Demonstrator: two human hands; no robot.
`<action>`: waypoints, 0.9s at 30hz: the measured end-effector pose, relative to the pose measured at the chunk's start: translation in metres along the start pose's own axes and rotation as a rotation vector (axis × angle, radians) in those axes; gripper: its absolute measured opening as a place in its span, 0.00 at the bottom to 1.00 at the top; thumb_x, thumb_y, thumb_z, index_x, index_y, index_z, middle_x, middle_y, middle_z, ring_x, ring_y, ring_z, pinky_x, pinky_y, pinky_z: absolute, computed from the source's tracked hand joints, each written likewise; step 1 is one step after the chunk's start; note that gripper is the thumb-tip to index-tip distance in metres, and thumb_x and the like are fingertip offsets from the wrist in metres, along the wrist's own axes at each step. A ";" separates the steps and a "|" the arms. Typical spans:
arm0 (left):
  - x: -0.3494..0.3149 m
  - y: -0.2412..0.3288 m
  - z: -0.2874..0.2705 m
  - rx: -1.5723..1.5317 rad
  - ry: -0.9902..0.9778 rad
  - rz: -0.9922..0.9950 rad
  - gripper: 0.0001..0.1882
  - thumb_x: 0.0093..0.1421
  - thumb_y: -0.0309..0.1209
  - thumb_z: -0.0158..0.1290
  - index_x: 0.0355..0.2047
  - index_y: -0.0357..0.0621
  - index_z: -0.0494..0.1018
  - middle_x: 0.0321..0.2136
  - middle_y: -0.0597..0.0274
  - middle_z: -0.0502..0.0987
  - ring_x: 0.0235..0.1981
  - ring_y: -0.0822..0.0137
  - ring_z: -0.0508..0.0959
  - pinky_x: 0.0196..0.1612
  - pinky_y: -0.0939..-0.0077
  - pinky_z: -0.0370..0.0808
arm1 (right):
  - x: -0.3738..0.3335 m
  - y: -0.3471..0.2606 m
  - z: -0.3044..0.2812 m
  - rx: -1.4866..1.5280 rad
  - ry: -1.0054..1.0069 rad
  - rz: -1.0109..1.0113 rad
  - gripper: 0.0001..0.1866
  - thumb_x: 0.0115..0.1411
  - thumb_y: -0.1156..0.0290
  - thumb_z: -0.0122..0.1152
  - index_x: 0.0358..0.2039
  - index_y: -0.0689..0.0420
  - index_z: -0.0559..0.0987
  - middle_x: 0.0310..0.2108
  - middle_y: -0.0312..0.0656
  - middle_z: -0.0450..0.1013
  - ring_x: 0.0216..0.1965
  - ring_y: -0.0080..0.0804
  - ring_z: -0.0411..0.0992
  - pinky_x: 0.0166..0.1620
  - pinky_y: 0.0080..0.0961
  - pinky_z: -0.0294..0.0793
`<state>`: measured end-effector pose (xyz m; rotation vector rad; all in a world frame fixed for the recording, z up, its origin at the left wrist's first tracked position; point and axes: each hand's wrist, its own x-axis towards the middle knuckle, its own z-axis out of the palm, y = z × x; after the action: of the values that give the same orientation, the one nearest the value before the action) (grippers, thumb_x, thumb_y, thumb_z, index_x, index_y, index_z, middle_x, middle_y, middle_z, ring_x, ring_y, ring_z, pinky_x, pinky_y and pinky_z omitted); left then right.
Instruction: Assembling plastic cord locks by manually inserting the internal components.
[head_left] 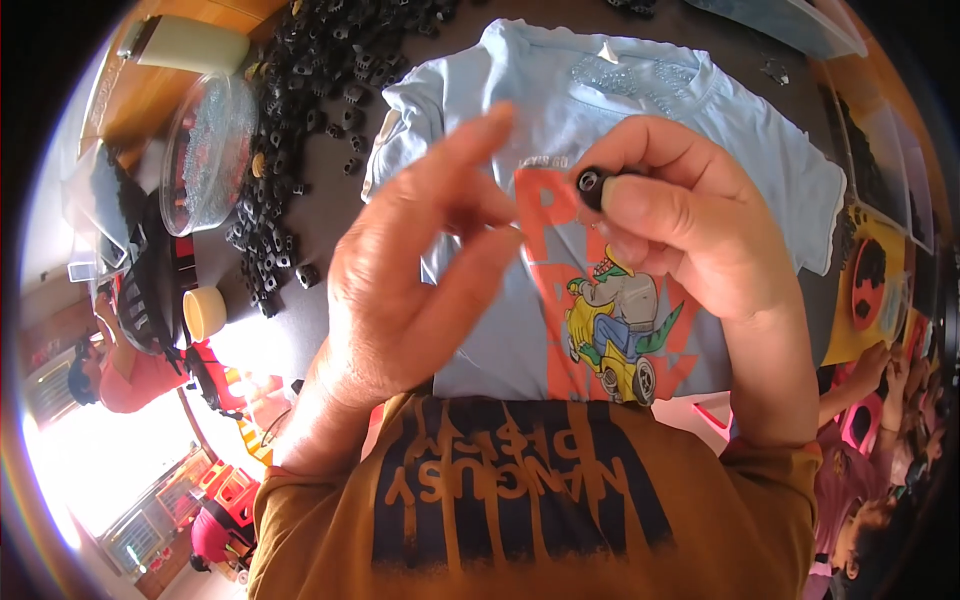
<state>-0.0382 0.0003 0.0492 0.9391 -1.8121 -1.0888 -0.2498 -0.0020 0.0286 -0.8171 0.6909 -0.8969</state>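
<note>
In front of the light blue T-shirt [480, 75], my right hand [690, 210] pinches a small black cord lock [591, 184] between thumb and fingers, its round hole facing left. Only this end shows; the fingers cover the rest. To its left, my left hand [410, 270] is raised with the index finger stretched up and the thumb apart from it. Motion blurs its fingertips, and I see nothing held there. The shirt lies spread on the dark table, with an orange print and a cartoon rider. Small shiny pieces [625, 78] lie near its collar.
A heap of black cord-lock parts [270, 215] spreads along the left side. Beside it stand a clear round dish [210, 150] of tiny shiny pieces and a yellowish cup [204, 313]. Clear bins [880, 150] and a red dish [868, 285] are at right. Other people sit on both sides.
</note>
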 end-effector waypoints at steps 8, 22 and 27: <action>-0.014 -0.049 -0.019 1.048 -0.259 0.088 0.33 0.53 0.45 0.53 0.56 0.41 0.63 0.56 0.51 0.62 0.60 0.51 0.59 0.61 0.57 0.51 | 0.010 -0.009 -0.044 0.050 0.079 -0.211 0.12 0.61 0.68 0.51 0.42 0.61 0.74 0.32 0.35 0.70 0.24 0.14 0.60 0.26 0.11 0.59; 0.009 -0.065 -0.047 1.108 -0.353 0.228 0.33 0.55 0.52 0.49 0.57 0.48 0.64 0.59 0.54 0.61 0.61 0.54 0.58 0.63 0.59 0.51 | 0.033 -0.011 -0.113 0.049 0.308 -0.398 0.11 0.60 0.69 0.55 0.37 0.64 0.75 0.29 0.38 0.72 0.24 0.18 0.62 0.25 0.14 0.58; 0.015 -0.069 -0.056 1.103 -0.351 0.245 0.32 0.55 0.51 0.49 0.57 0.49 0.63 0.59 0.54 0.60 0.61 0.55 0.58 0.63 0.59 0.51 | 0.039 -0.013 -0.121 -0.019 0.319 -0.428 0.11 0.59 0.70 0.55 0.38 0.64 0.76 0.29 0.37 0.71 0.24 0.17 0.62 0.26 0.15 0.58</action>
<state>0.0193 -0.0550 0.0066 1.0924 -2.7911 0.0004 -0.3343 -0.0791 -0.0295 -0.8633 0.8161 -1.4306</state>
